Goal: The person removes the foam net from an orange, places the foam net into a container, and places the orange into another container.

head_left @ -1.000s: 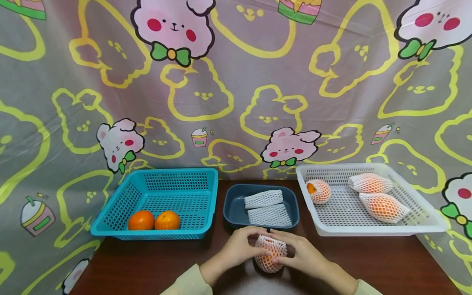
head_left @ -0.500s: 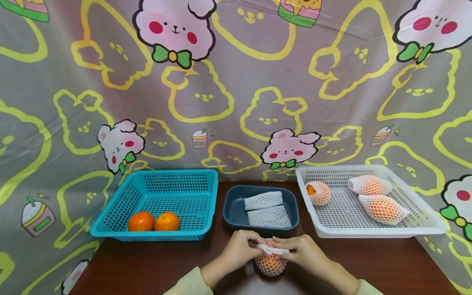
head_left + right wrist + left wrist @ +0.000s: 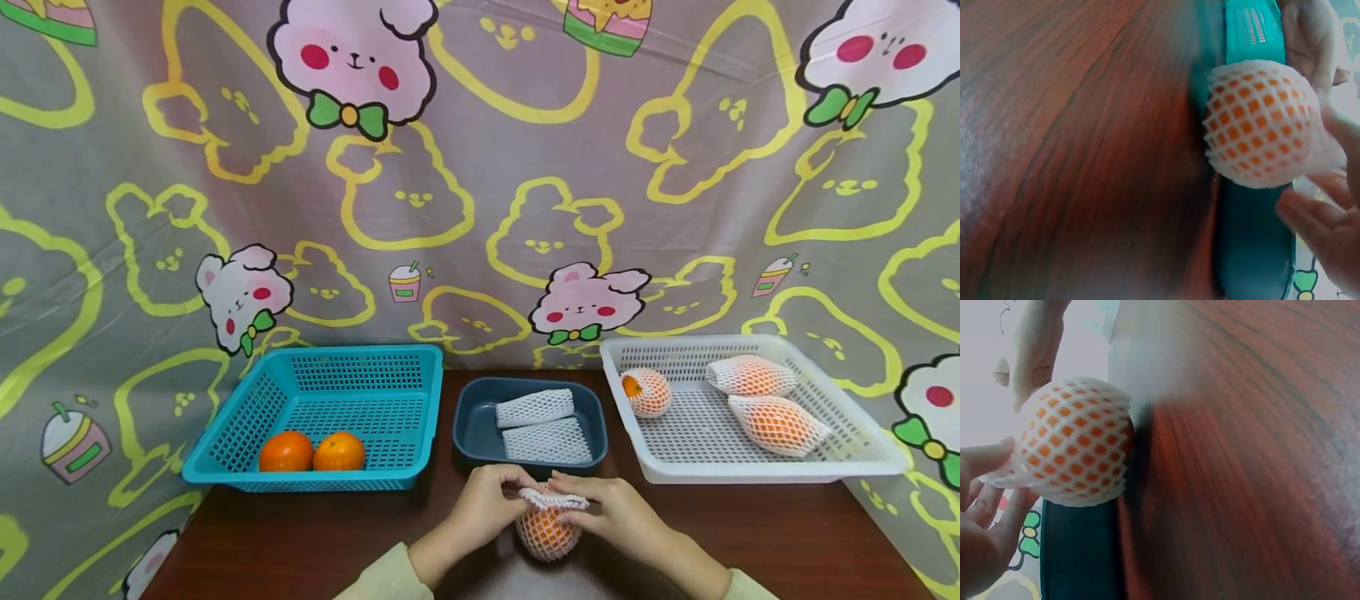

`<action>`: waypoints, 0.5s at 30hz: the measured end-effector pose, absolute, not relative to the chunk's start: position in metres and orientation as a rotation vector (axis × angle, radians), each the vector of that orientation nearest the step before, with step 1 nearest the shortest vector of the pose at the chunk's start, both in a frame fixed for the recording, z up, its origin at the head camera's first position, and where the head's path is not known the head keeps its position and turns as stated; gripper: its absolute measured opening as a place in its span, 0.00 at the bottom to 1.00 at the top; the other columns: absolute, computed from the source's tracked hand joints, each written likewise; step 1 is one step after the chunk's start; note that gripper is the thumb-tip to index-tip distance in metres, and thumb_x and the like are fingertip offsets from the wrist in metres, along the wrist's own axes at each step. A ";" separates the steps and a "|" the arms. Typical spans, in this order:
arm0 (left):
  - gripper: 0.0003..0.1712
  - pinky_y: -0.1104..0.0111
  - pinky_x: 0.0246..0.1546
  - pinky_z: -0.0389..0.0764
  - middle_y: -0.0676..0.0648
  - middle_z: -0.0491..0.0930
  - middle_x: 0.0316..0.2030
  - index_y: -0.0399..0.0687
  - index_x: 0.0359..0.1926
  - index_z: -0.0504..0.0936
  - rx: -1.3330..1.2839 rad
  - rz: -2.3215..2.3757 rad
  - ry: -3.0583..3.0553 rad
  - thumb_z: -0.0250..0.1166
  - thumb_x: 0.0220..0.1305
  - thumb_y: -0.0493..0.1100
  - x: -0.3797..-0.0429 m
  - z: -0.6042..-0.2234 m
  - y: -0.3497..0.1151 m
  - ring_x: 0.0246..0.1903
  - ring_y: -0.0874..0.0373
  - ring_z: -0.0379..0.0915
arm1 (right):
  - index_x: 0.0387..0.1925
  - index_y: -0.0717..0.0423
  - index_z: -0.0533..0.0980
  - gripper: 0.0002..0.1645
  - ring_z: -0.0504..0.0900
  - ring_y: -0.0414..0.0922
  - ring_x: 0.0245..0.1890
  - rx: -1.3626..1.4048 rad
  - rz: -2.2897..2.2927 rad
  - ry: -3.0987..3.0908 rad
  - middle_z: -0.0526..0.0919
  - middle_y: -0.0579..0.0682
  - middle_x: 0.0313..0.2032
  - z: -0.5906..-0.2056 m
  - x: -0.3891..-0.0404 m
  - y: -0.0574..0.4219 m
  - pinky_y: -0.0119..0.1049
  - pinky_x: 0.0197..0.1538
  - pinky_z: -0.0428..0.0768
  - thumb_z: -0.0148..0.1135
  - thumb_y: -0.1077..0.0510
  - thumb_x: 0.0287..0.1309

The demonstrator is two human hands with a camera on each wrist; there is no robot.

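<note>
An orange (image 3: 549,540) in a white foam fruit net (image 3: 555,501) stands on the table between both hands, orange skin showing through the mesh. The net's upper edge is folded over near the top of the fruit. My left hand (image 3: 480,512) pinches this edge from the left; in the left wrist view its thumb (image 3: 988,457) and fingers close on the gathered net end. From the other side my right hand (image 3: 622,518) holds the net, thumb against the fruit's side and fingers over the top. In the right wrist view the netted orange hides part of the left hand.
A teal basket (image 3: 202,462) at the left holds two bare oranges (image 3: 340,452). Behind the hands, a dark blue tray (image 3: 468,433) contains two flat foam nets (image 3: 547,440). At the right, a white basket (image 3: 652,471) holds three netted oranges (image 3: 780,423). A patterned cloth hangs behind.
The net's upper edge, standing up around the top a second ago, is now folded over. Both hands have shifted only slightly, their fingers opening a little over the top of the orange.
</note>
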State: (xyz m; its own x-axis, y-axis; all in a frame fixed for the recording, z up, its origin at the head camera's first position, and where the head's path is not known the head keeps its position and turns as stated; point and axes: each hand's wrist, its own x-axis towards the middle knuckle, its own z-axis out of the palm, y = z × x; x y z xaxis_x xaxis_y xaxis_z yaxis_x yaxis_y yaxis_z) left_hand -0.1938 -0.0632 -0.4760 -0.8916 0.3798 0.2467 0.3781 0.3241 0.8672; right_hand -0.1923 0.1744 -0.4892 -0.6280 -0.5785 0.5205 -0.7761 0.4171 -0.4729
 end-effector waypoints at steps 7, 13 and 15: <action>0.24 0.69 0.50 0.80 0.53 0.85 0.46 0.47 0.49 0.88 0.835 1.493 2.561 0.83 0.50 0.42 -0.195 -0.476 -0.066 0.49 0.65 0.78 | 0.60 0.65 0.80 0.34 0.84 0.39 0.48 1.191 1.053 -2.524 0.86 0.57 0.53 -0.492 -0.192 0.178 0.32 0.44 0.84 0.77 0.51 0.55; 0.26 0.71 0.52 0.78 0.52 0.86 0.50 0.46 0.51 0.89 0.814 1.450 2.546 0.83 0.49 0.43 -0.195 -0.477 -0.065 0.51 0.66 0.78 | 0.57 0.63 0.82 0.30 0.85 0.43 0.51 1.212 1.109 -2.470 0.86 0.56 0.53 -0.491 -0.194 0.178 0.27 0.49 0.81 0.76 0.53 0.56; 0.21 0.73 0.50 0.79 0.51 0.87 0.48 0.45 0.47 0.91 0.804 1.504 2.535 0.83 0.50 0.41 -0.195 -0.478 -0.064 0.50 0.66 0.80 | 0.56 0.62 0.83 0.28 0.85 0.44 0.50 1.221 1.122 -2.447 0.86 0.55 0.52 -0.490 -0.194 0.177 0.23 0.49 0.79 0.76 0.54 0.55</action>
State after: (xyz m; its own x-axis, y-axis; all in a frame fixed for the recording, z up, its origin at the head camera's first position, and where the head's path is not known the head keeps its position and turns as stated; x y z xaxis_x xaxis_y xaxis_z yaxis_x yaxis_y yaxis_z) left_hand -0.1951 -0.0643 -0.4780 -0.8581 0.4785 0.1863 0.3929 0.3782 0.8382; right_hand -0.1944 0.1774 -0.4903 -0.6443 -0.6081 0.4637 -0.7482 0.3757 -0.5469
